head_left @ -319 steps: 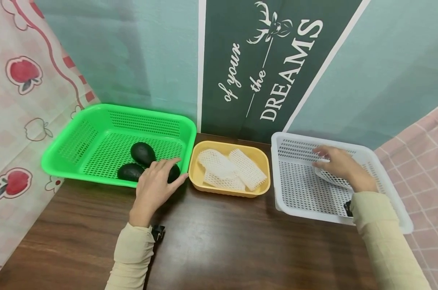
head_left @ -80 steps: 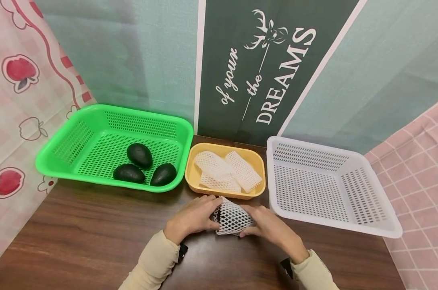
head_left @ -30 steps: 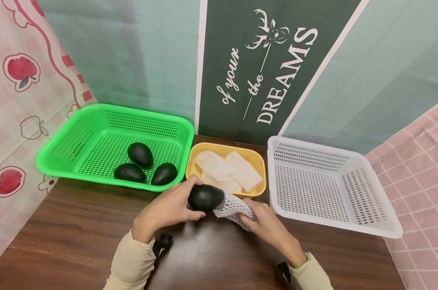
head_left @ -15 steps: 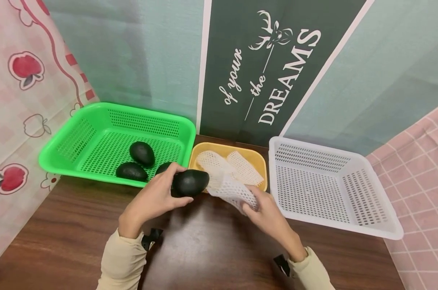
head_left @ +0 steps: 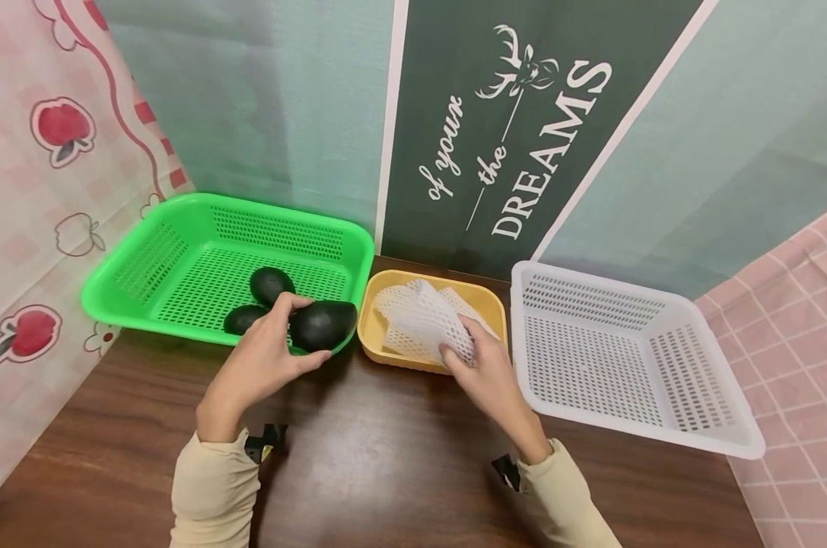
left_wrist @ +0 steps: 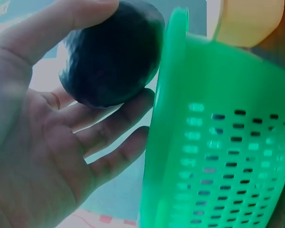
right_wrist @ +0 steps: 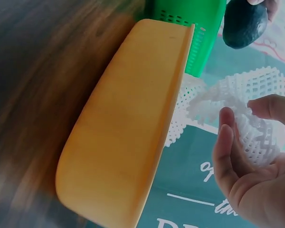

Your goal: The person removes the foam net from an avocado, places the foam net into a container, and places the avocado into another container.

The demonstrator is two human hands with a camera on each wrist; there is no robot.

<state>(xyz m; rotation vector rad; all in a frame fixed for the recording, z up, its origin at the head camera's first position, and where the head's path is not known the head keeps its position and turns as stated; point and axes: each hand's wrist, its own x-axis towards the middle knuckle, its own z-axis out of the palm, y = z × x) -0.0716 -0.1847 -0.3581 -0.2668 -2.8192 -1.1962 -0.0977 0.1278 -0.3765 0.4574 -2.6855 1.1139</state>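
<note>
My left hand (head_left: 257, 364) grips a dark avocado (head_left: 322, 326) between thumb and fingers, above the near right rim of the green basket (head_left: 146, 332). In the left wrist view the same avocado (left_wrist: 116, 57) is beside the basket's green wall (left_wrist: 218, 156). Two more avocados, one (head_left: 271, 286) behind the other (head_left: 243, 320), lie in that basket; a third is hidden by the held one. My right hand (head_left: 485, 373) pinches a white foam net sleeve (head_left: 430, 316) over the yellow tray (head_left: 379, 352). In the right wrist view the net (right_wrist: 256, 95) bunches at the fingertips.
Other white foam nets (head_left: 402, 342) lie in the yellow tray. To its right stands a white perforated basket (head_left: 591, 358) with nothing seen inside. All sit on a brown wooden table (head_left: 379, 457), against printed cloth (head_left: 317, 114) at the back and sides.
The avocado has come out of the net sleeve. My left hand has carried it left to the green basket, while my right hand has moved the sleeve up over the yellow tray.
</note>
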